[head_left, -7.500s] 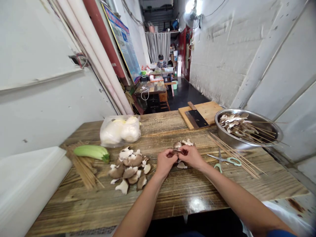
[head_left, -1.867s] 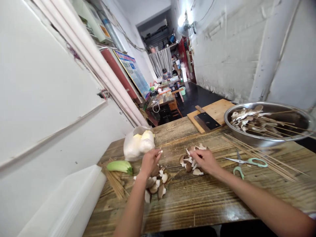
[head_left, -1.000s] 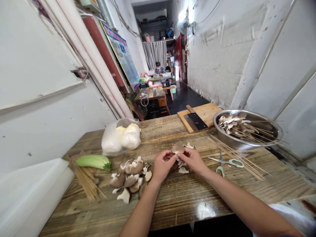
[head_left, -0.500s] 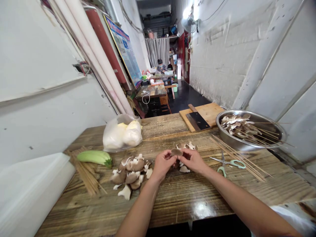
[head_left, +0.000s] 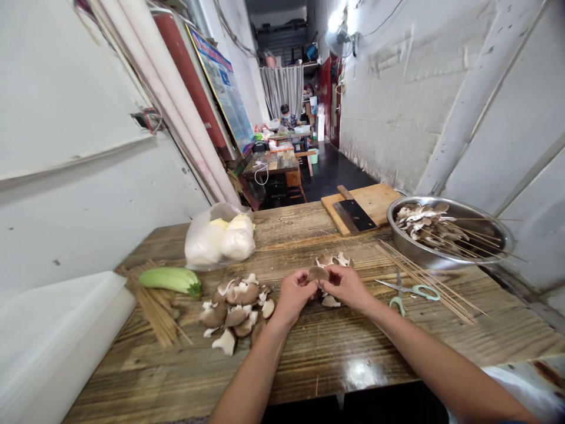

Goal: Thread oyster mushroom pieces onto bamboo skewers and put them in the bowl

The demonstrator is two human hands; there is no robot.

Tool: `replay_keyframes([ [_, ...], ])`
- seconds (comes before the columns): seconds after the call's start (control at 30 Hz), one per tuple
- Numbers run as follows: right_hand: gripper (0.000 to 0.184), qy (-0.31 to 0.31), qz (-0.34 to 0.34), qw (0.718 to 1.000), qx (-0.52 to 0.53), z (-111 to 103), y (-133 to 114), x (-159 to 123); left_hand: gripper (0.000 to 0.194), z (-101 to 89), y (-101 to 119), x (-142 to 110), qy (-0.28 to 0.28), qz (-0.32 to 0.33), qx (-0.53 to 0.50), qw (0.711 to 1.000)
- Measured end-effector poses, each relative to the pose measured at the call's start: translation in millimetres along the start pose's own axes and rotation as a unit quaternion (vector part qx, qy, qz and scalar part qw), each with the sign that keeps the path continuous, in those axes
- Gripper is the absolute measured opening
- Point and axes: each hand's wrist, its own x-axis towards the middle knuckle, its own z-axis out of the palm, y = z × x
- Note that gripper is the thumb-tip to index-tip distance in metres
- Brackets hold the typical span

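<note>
Between my two hands is a brown oyster mushroom (head_left: 318, 273), its cap facing up. My left hand (head_left: 296, 296) pinches its left side with thumb and fingers, and my right hand (head_left: 346, 287) grips its right side. Just behind and beneath them lie several mushroom pieces (head_left: 325, 259), partly covered by my hands. A larger heap of oyster mushrooms (head_left: 238, 307) rests on the wooden table (head_left: 344, 347), left of my left forearm. Right of my right hand lie open scissors (head_left: 408, 291) with pale green handles, beside a few thin bamboo skewers (head_left: 424, 282).
A steel basin (head_left: 445, 259) at the right holds skewered mushrooms, sticks poking over its rim. Behind is a cutting board (head_left: 379, 203) with a cleaver (head_left: 355, 213). At left are a green gourd (head_left: 170, 280), a skewer bundle (head_left: 156, 315), a plastic bag (head_left: 200, 238) and a white stack (head_left: 57, 347).
Both hands stay on the same mushroom, almost unmoved. The whole view has shifted very slightly. Far back, the person at a table appears a little more upright.
</note>
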Motion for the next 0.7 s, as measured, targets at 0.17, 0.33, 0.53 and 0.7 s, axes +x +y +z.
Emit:
replay_keyframes([
  [0.17, 0.005, -0.008, 0.012, 1.000, 0.014, 2.7, 4.5, 0.1, 0.017, 0.3, -3.5, -0.8, -0.026, -0.001, 0.012, 1.000],
  [0.33, 0.003, 0.021, 0.000, 0.998, -0.064, 10.7, 3.0, -3.6, 0.015, 1.9, -9.7, -0.7, -0.037, -0.011, 0.004, 0.999],
  [0.53, 0.012, 0.199, -0.041, 0.948, -0.245, -18.9, -1.6, 3.5, 0.013, -4.0, -8.2, 3.8, 0.020, 0.000, -0.014, 1.000],
  [0.7, 0.018, 0.207, 0.017, 0.943, -0.261, -49.8, 6.6, 14.4, 0.027, -11.0, -6.5, 11.0, 0.065, 0.001, 0.071, 0.995],
])
